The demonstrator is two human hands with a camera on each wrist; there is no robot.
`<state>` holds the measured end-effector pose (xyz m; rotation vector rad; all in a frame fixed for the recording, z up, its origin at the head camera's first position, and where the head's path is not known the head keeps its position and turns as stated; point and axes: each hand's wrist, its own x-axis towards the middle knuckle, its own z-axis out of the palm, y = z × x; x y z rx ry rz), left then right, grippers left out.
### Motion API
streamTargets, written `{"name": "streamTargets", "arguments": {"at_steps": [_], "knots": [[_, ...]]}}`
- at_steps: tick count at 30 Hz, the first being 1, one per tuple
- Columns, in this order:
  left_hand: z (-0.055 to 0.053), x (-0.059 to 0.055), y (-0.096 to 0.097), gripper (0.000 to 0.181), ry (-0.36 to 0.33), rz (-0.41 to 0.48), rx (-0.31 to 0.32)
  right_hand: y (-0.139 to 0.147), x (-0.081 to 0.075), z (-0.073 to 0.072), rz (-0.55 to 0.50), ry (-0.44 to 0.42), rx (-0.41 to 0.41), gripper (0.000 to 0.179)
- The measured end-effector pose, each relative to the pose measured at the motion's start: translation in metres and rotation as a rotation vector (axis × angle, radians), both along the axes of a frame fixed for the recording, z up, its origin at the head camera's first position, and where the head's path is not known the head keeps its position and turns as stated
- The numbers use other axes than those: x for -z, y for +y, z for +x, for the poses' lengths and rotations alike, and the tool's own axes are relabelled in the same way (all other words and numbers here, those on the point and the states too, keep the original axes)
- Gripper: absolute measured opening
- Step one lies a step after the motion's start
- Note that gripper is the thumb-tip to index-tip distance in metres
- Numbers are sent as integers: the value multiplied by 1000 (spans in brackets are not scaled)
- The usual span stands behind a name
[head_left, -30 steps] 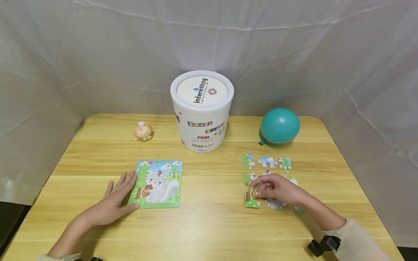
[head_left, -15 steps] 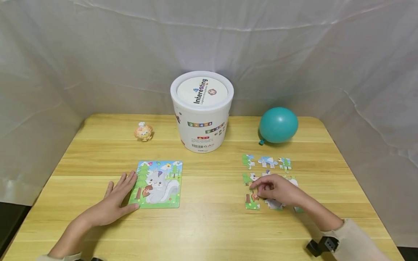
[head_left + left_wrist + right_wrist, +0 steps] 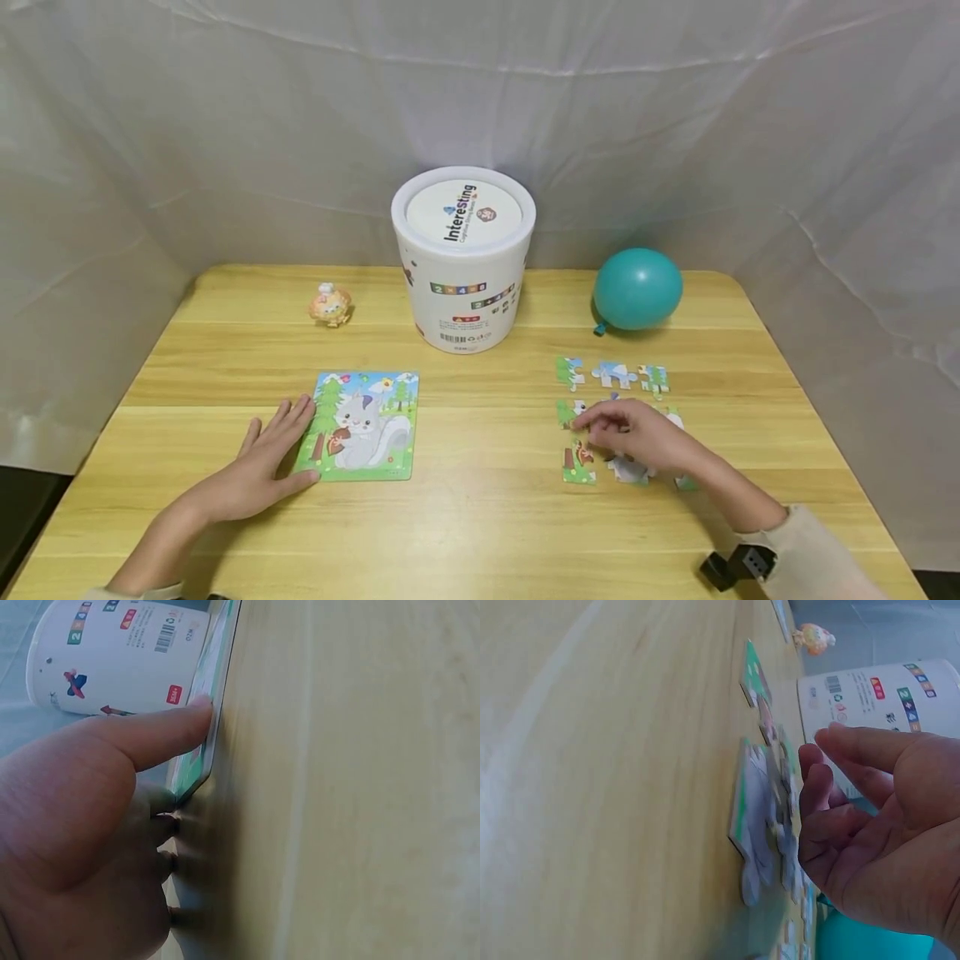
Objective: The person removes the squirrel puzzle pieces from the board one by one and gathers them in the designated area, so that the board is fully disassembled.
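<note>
On the table's left lies a square squirrel picture board point(image 3: 367, 429). My left hand point(image 3: 258, 467) rests beside it with fingers spread, thumb and fingertips at its left edge; in the left wrist view the thumb point(image 3: 169, 735) touches that edge. On the right, several jigsaw pieces lie in loose rows. My right hand point(image 3: 637, 433) hovers over them with loosely bent fingers, nothing visible between thumb and index finger. Just left of it lies the lower-left puzzle piece point(image 3: 577, 471) with a trunk and acorn. The hand partly hides the middle pieces; a grey-bodied piece point(image 3: 754, 795) shows in the right wrist view.
A white lidded bucket point(image 3: 465, 283) stands at the back middle. To its right sits a teal balloon point(image 3: 637, 289), to its left a small orange figurine point(image 3: 330, 306). Pale cloth point(image 3: 262, 125) hangs behind the table.
My right thumb and index finger have come away from the lower-left puzzle piece, which now lies on the table. The balloon has shifted slightly left. My left hand stays put.
</note>
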<state>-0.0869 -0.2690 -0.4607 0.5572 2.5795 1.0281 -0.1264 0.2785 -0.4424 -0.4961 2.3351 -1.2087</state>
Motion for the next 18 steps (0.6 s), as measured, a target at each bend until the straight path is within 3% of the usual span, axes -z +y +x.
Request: {"name": "streamTargets", "arguments": {"at_steps": [5,9,14,18], "knots": [[-4,-5,0,86,-11,10,-19,12,-11,-5,-32,95,53,25],[-14,-16,-2,79,35,-5,-57,30,-26,-12,-22,189,123,29],[-35,-35,-11,77,129,-93,-94,59,-49,-22,130,357,240,33],[-55,-57,-20,79,173,-174,-88,86,-68,-28,238,474,320,35]]}}
